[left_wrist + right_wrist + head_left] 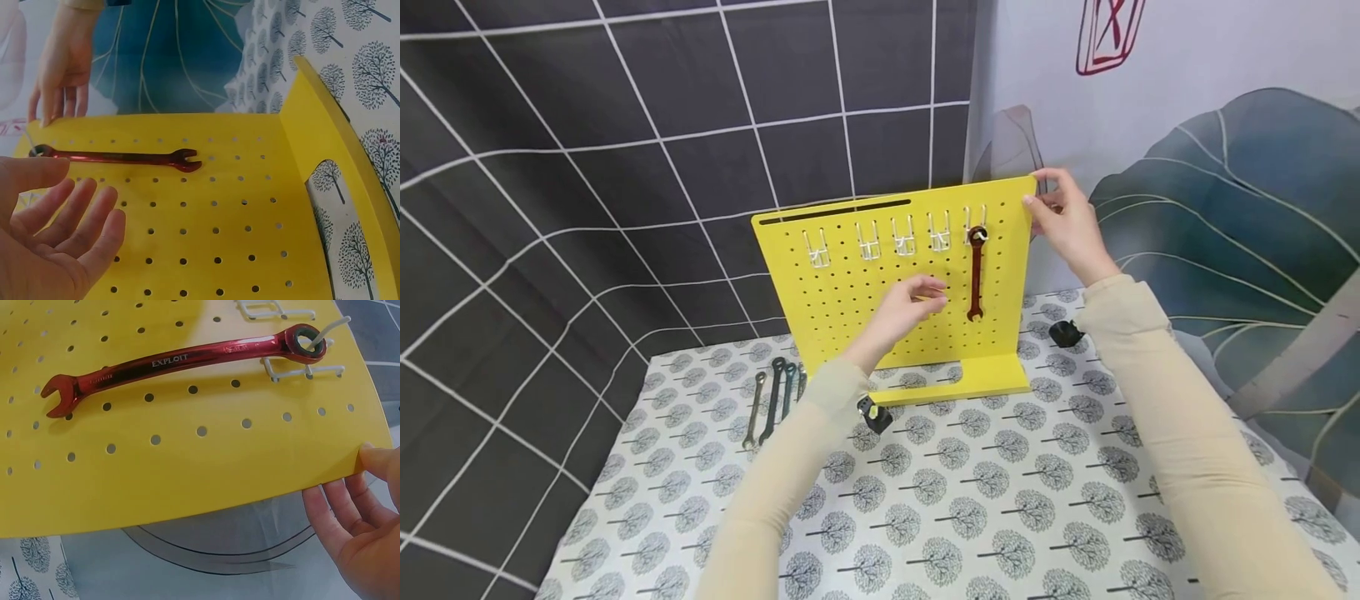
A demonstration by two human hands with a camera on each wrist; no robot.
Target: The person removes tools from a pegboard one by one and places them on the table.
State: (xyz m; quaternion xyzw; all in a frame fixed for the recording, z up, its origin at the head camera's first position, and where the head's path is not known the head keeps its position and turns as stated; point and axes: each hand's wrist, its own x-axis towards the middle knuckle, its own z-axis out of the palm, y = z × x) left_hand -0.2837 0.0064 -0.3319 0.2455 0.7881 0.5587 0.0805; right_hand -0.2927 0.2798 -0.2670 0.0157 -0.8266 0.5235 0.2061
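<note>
A yellow pegboard [910, 325] stands upright on the table. A red combination wrench [976, 275] hangs by its ring end from the rightmost white hook [967, 225]; its open end points down. My right hand [1067, 221] pinches the board's upper right corner, thumb on the front and fingers behind the edge, as the right wrist view shows. In front of the board's middle is my left hand [910, 310], fingers loosely bent with nothing in them. In the left wrist view, the left hand [62, 231] is close to the wrench [125, 157], apparently apart from it.
Several more white hooks [904, 237] sit in a row along the upper board, bare of tools. Several wrenches [772, 400] lie on the tree-patterned tablecloth [940, 500] left of the board, partly hidden by the left sleeve. A dark tiled backdrop [685, 175] rises behind.
</note>
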